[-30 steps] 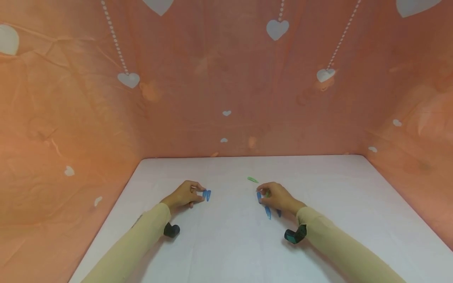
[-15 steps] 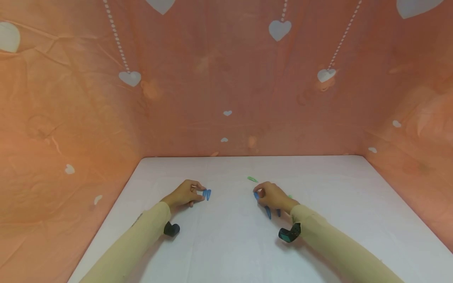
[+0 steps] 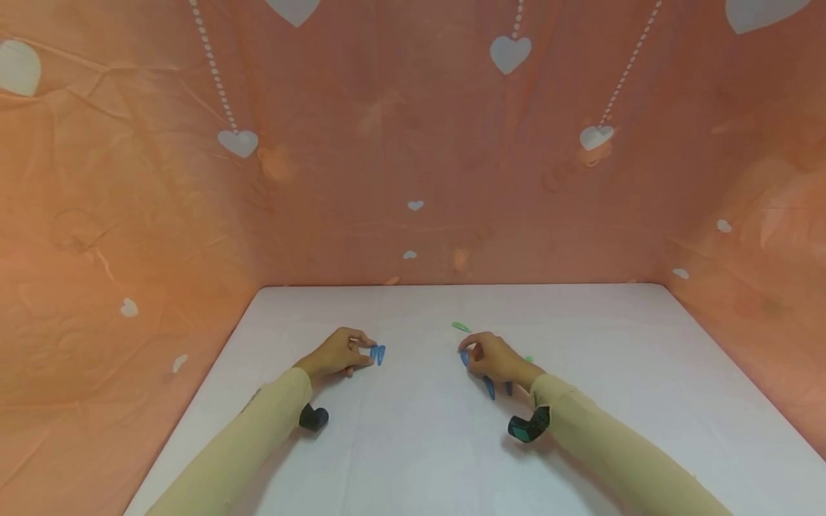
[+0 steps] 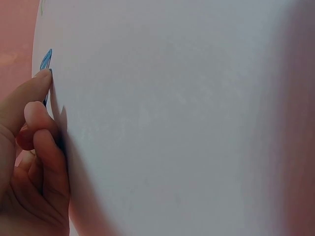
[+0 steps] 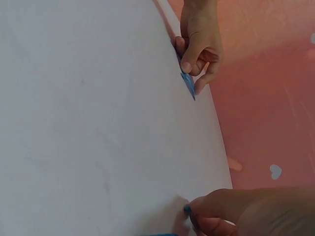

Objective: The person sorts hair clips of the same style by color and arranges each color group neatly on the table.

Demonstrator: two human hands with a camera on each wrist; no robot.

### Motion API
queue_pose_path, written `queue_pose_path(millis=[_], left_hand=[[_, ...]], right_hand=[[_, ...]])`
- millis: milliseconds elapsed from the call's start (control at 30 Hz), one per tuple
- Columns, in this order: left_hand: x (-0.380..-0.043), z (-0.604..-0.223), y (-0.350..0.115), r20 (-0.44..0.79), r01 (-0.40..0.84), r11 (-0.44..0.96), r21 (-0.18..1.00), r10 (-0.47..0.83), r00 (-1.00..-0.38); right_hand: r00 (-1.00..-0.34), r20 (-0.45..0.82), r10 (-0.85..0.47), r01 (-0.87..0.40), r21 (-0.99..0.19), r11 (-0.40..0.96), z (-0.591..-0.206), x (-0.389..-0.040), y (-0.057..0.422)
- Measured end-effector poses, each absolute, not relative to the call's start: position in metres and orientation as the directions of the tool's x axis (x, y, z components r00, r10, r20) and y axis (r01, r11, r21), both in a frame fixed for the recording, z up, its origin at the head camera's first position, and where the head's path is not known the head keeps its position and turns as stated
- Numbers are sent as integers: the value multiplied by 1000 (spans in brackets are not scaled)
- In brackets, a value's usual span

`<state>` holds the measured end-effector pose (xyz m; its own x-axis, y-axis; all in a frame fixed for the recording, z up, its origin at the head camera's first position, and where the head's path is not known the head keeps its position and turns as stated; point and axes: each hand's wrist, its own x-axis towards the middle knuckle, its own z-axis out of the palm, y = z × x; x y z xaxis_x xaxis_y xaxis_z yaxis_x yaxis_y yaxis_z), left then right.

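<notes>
On the left, my left hand [image 3: 340, 352] pinches a blue snap hair clip [image 3: 373, 353] between thumb and finger. A second blue hair clip [image 3: 381, 355] lies just right of its fingertips. The left wrist view shows the thumb over a blue clip tip [image 4: 46, 59]. Right of the middle, my right hand [image 3: 495, 357] grips another blue hair clip [image 3: 464, 357] by its fingertips, close to the table. Below the right palm lie two more blue clips, one [image 3: 490, 388] nearer the middle and one [image 3: 508, 388] partly hidden by the wrist.
A green hair clip [image 3: 461, 327] lies beyond the right fingertips. Another green piece [image 3: 529, 358] peeks out behind the right wrist, mostly hidden. The white table [image 3: 413, 444] meets an orange cloth wall [image 3: 348, 179] with white hearts at its back and sides.
The right hand has shifted a little to the left with its blue clip, uncovering a green piece behind the wrist. The left hand has stayed in place.
</notes>
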<state>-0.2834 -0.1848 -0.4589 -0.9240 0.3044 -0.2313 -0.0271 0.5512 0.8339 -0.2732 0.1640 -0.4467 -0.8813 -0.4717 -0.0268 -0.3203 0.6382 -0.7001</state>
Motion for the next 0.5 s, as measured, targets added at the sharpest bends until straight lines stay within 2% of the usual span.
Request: queue_pose_path(millis=[233, 500], left_hand=[[-283, -459, -185, -238, -37, 539, 841, 308, -921], [-281, -455, -184, -234, -38, 537, 843, 302, -924]], right_hand=[[-840, 10, -543, -358, -761, 541, -446, -275, 162], [-823, 48, -566, -337, -843, 419, -446, -274, 151]])
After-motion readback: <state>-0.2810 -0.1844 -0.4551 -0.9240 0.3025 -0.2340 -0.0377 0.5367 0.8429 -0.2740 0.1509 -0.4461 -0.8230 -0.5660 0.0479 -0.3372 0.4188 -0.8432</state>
